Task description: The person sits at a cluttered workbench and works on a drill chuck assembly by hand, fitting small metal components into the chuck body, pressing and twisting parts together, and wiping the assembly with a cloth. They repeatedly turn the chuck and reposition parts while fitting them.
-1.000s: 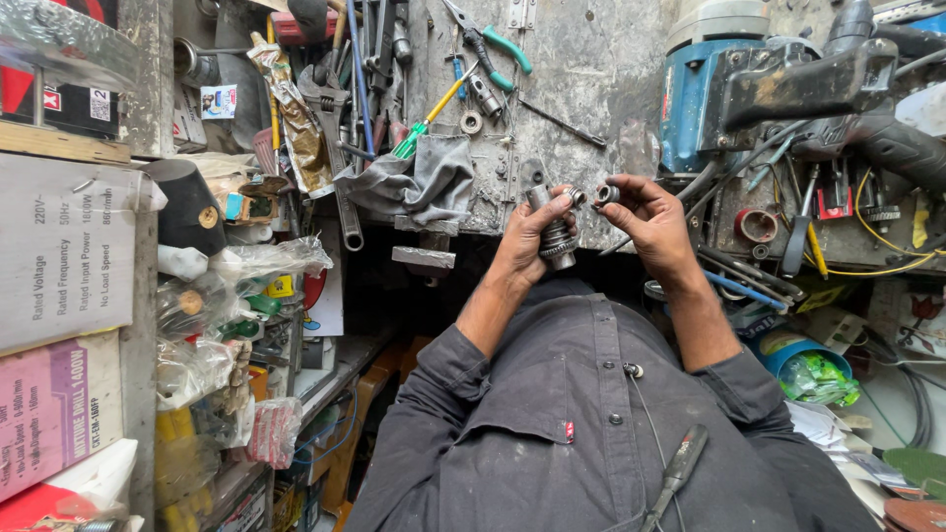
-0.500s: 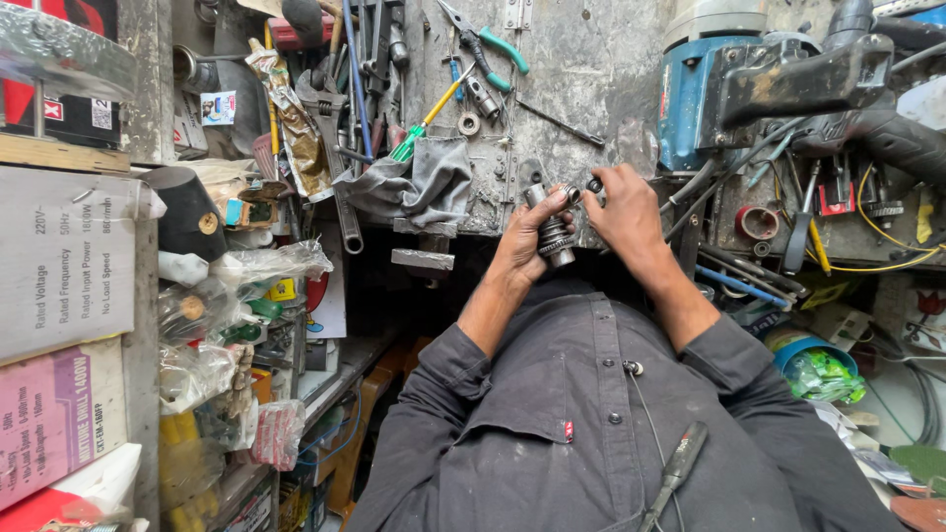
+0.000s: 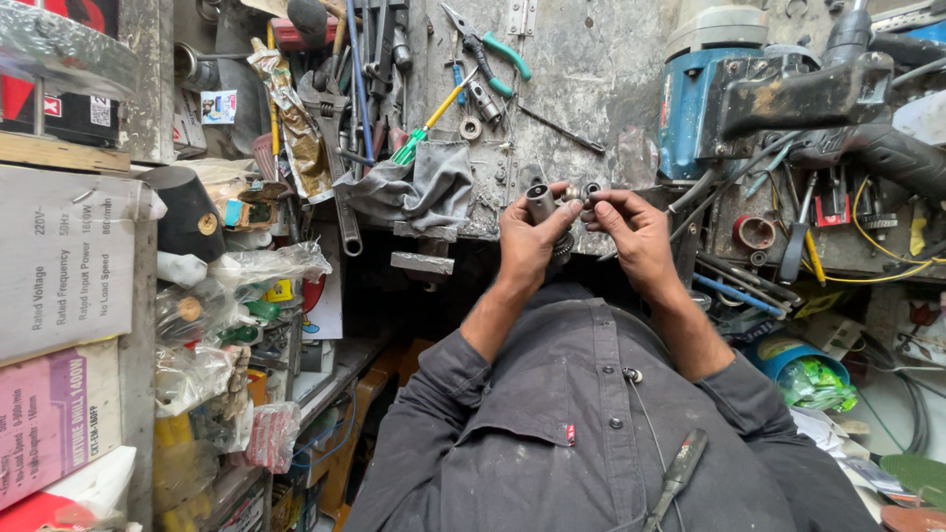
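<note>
Two hands meet over the cluttered grey tabletop [image 3: 591,69], beside a crumpled grey rag [image 3: 419,187]. Clenched round a grey cylindrical metal part [image 3: 541,205], the left hand [image 3: 527,241] now holds it more upright than half a second ago, and the right hand [image 3: 636,232] has shifted from cupping it to pinching a small metal ring [image 3: 591,189] at its tip. Farther right stands a blue power tool [image 3: 705,94].

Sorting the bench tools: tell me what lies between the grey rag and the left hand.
Head view: only bare, stained bench edge separates the grey rag from the left hand, which grips a metal cylinder.
</note>
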`<control>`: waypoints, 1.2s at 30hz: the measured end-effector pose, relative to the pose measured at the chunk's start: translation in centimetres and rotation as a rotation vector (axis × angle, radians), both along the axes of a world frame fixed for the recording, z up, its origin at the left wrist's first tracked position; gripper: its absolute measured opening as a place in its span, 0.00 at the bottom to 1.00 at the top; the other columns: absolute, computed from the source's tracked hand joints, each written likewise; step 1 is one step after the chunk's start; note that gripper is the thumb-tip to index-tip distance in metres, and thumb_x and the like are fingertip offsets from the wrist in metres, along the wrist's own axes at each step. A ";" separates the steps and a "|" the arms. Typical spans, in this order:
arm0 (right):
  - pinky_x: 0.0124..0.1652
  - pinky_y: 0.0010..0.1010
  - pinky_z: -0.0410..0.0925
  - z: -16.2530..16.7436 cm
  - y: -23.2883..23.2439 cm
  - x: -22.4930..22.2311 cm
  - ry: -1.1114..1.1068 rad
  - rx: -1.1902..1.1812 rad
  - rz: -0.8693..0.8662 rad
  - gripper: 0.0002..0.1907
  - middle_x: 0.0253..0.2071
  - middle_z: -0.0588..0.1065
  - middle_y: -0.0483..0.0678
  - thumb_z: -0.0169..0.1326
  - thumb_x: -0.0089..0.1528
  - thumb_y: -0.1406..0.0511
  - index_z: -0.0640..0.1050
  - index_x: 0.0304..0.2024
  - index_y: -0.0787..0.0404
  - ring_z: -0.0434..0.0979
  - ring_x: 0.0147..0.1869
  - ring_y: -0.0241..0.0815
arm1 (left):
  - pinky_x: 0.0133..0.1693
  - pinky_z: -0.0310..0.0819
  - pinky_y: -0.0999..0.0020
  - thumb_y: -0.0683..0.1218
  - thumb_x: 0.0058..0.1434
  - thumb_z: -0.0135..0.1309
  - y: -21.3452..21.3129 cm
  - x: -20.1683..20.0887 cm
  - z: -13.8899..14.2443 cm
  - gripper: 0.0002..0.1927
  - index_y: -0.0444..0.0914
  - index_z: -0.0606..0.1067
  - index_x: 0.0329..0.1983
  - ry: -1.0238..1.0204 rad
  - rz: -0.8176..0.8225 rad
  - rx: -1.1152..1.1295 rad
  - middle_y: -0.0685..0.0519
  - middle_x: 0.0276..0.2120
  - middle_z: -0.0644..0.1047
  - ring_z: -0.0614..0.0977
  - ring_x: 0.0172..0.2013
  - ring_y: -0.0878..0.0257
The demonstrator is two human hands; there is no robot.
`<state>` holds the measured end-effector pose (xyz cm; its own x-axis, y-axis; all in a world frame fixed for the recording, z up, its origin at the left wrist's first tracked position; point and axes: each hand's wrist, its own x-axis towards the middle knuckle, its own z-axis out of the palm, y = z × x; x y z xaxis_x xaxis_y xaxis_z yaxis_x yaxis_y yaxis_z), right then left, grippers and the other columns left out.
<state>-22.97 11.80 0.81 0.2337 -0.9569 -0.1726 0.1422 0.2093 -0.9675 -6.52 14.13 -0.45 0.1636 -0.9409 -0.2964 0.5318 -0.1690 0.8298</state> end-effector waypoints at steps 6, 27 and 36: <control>0.51 0.27 0.75 -0.8 0.4 0.3 -0.148 0.111 -0.024 0.13 0.48 0.79 0.47 0.56 0.69 0.66 0.78 0.54 0.67 0.80 0.49 0.34 | 0.50 0.78 0.71 0.39 0.60 0.66 0.5 -0.2 2.3 0.15 0.34 0.80 0.51 -0.421 0.020 -0.198 0.52 0.46 0.82 0.82 0.46 0.66; 0.56 0.27 0.72 -0.3 0.7 -0.1 -0.182 0.028 -0.056 0.16 0.49 0.78 0.46 0.59 0.66 0.71 0.76 0.57 0.67 0.79 0.52 0.35 | 0.54 0.76 0.68 0.36 0.58 0.65 0.9 0.4 3.4 0.20 0.36 0.79 0.54 -0.433 -0.063 -0.344 0.52 0.49 0.79 0.80 0.51 0.62; 0.54 0.25 0.70 0.5 0.5 -1.7 -0.090 -0.068 0.045 0.18 0.51 0.78 0.46 0.61 0.67 0.69 0.75 0.59 0.67 0.77 0.53 0.33 | 0.38 0.77 0.73 0.43 0.64 0.64 0.3 0.7 0.5 0.16 0.35 0.79 0.54 0.291 -0.257 0.011 0.54 0.38 0.82 0.81 0.34 0.69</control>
<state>-24.67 12.29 1.31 0.2884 -0.9538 -0.0842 0.2208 0.1519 -0.9634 -5.86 14.44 0.08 -0.1696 -0.9367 -0.3064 0.6836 -0.3357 0.6480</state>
